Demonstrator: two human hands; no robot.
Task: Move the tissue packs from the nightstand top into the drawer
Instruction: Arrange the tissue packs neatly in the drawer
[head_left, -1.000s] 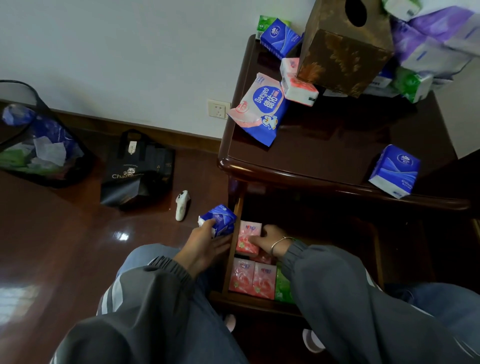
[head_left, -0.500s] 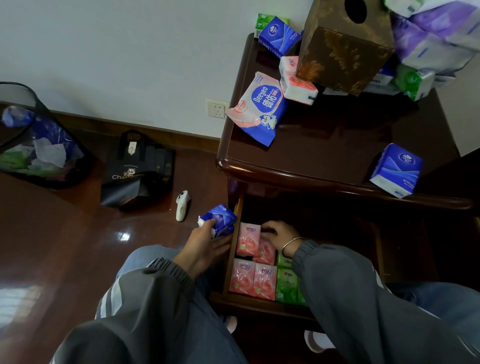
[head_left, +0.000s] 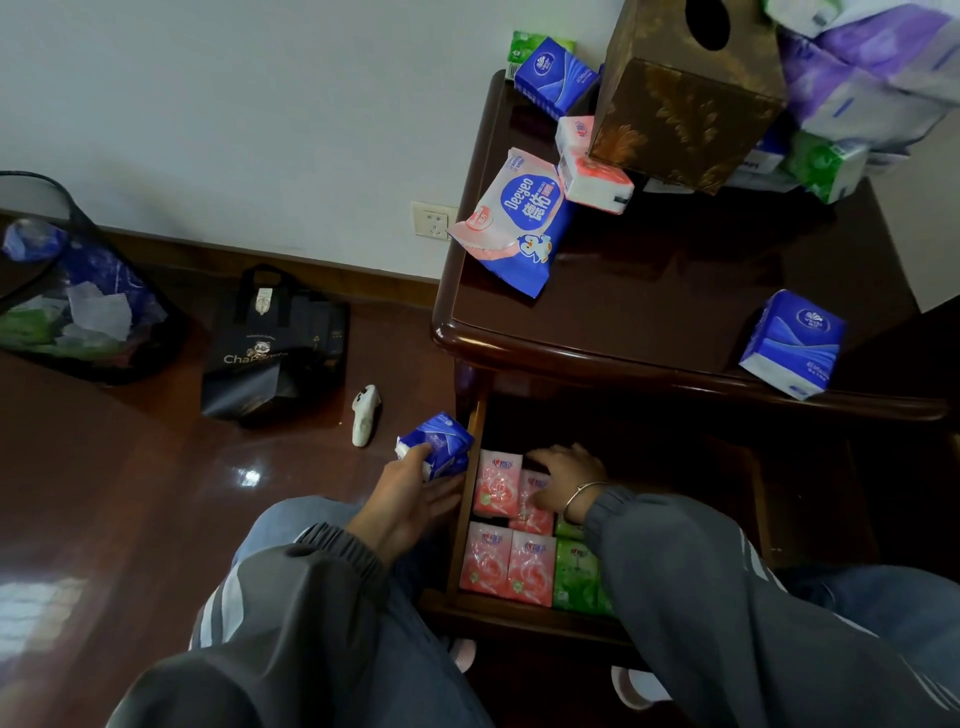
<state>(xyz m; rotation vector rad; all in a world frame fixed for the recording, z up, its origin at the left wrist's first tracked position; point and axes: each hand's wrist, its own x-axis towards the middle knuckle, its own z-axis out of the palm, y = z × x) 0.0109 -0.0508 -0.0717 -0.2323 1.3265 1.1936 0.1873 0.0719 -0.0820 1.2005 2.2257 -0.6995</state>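
My left hand (head_left: 410, 496) grips a small blue tissue pack (head_left: 441, 444) just outside the left wall of the open drawer (head_left: 460, 519). My right hand (head_left: 563, 475) lies inside the drawer, fingers spread flat on a pink tissue pack (head_left: 535, 506) beside another pink pack (head_left: 496, 483). Two more pink packs (head_left: 506, 566) and green packs (head_left: 574, 574) line the drawer's front. On the nightstand top (head_left: 649, 291) lie a blue pack (head_left: 792, 343) at the front right, a large blue-pink wipes pack (head_left: 517, 223), a pink-white pack (head_left: 592, 174) and a blue pack (head_left: 553, 75) at the back.
A brown tissue box (head_left: 685, 98) stands on the nightstand, with purple, green and white packs (head_left: 852, 98) piled behind it. On the floor to the left are a black bag (head_left: 275, 348), a white object (head_left: 365, 414) and a mesh bin (head_left: 67, 291). A wall socket (head_left: 434, 221) sits beside the nightstand.
My right hand has slid deeper into the drawer and to the right over the pink packs, uncovering the green ones. My left hand still holds the blue pack in the same place.
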